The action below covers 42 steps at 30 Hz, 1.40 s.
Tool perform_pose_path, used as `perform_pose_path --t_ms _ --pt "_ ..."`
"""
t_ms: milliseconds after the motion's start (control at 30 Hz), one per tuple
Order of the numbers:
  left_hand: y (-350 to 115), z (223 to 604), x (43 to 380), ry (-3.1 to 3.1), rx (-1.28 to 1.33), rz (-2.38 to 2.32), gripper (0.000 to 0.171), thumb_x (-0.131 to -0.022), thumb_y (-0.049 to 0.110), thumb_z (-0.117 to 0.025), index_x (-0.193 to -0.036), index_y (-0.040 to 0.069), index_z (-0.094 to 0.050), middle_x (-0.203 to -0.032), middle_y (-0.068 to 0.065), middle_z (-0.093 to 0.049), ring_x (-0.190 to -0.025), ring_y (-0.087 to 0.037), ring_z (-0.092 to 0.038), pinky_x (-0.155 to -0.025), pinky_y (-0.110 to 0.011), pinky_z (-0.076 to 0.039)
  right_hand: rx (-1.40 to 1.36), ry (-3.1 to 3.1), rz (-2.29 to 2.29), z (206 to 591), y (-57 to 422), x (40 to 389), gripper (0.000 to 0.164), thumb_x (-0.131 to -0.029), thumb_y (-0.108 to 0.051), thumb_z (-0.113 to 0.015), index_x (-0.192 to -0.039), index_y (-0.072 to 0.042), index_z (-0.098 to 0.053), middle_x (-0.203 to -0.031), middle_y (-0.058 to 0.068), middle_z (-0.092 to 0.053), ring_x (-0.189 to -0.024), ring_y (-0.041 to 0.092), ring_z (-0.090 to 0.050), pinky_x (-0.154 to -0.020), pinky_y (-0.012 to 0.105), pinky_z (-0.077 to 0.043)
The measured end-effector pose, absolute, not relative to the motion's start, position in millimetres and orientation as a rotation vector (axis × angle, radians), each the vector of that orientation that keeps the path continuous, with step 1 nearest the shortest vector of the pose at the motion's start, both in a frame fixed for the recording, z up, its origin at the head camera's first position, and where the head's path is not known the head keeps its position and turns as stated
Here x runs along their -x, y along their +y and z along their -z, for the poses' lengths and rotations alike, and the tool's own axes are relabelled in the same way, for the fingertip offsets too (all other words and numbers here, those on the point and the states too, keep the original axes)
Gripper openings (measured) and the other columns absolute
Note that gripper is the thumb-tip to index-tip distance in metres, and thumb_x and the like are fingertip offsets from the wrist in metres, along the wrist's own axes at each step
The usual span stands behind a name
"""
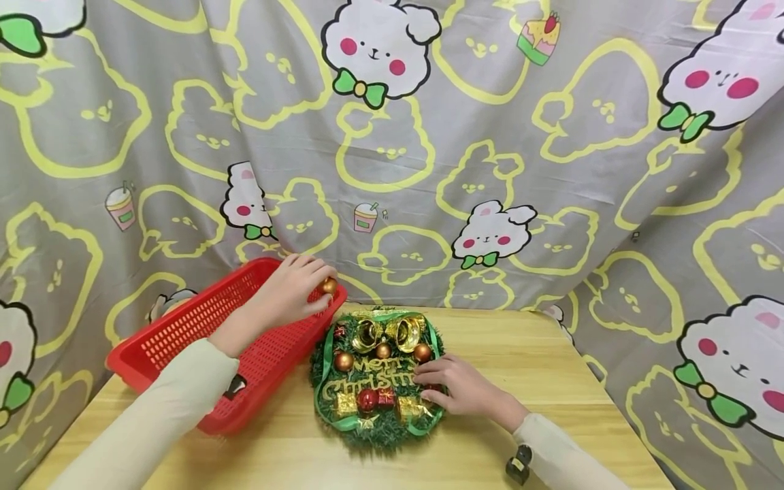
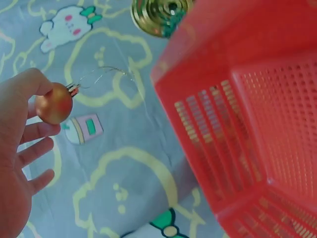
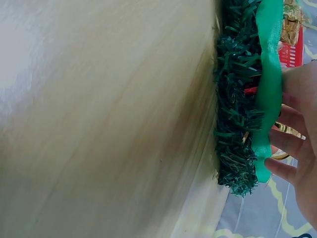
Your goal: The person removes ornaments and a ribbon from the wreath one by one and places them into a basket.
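Note:
My left hand (image 1: 298, 282) pinches a small copper-gold Christmas ball (image 2: 54, 103) between thumb and forefinger, above the far right corner of the red plastic basket (image 1: 269, 361). A thin loop of gold string (image 2: 106, 69) trails from the ball's cap. On the table lies a round green Christmas wreath (image 1: 380, 439) with a "Merry Christmas" sign (image 1: 370, 381), gold bells (image 1: 386, 333), more balls, small gift boxes and green ribbon (image 3: 270, 64). The fingers of my right hand (image 1: 456, 384) rest at the wreath's right edge, over the ribbon.
The basket stands left of the wreath on a wooden table (image 1: 520, 340). A grey curtain (image 1: 392, 170) with cartoon animals hangs behind the table and along its sides. A dark strap device (image 1: 519, 464) is worn at the right wrist.

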<state>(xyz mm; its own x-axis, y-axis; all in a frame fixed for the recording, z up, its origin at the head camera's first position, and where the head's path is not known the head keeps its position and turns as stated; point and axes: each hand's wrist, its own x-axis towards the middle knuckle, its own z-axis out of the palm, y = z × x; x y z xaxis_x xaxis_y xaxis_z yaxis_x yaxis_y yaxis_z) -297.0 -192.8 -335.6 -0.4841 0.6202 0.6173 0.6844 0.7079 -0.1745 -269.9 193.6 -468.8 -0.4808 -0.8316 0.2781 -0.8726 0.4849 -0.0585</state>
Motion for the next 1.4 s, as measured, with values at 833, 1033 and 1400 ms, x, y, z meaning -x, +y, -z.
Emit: perform_pose_path --t_ms 833,1033,1400 --pt "-249 341 330 -2.305 0.797 0.140 0.025 -0.084 0.016 -0.075 -0.105 0.004 -0.066 -0.096 -0.009 -0.064 -0.092 -0.031 -0.054 -0.088 -0.054 -0.045 -1.484 -2.478 -0.278 472 194 271 0.031 -0.099 -0.033 -0.066 -0.124 -0.017 -0.073 -0.127 0.001 -0.072 -0.119 0.020 -0.066 -0.099 0.045 -0.051" --pt "-261 342 341 -2.411 0.679 0.181 0.026 -0.088 0.016 -0.071 -0.110 0.004 -0.065 -0.102 -0.012 -0.065 -0.095 -0.032 -0.052 -0.084 -0.053 -0.044 -1.475 -2.465 -0.287 470 193 272 0.030 -0.098 -0.031 -0.067 -0.123 -0.015 -0.074 -0.128 0.004 -0.072 -0.118 0.021 -0.067 -0.098 0.045 -0.051" --pt "-286 375 356 -2.609 0.495 0.157 0.029 -0.092 0.019 -0.067 -0.115 0.002 -0.060 -0.116 -0.019 -0.064 -0.109 -0.039 -0.052 -0.092 -0.059 -0.043 -1.474 -2.483 -0.270 471 193 271 0.032 -0.099 -0.034 -0.066 -0.124 -0.017 -0.074 -0.129 0.002 -0.072 -0.119 0.019 -0.067 -0.099 0.045 -0.051"
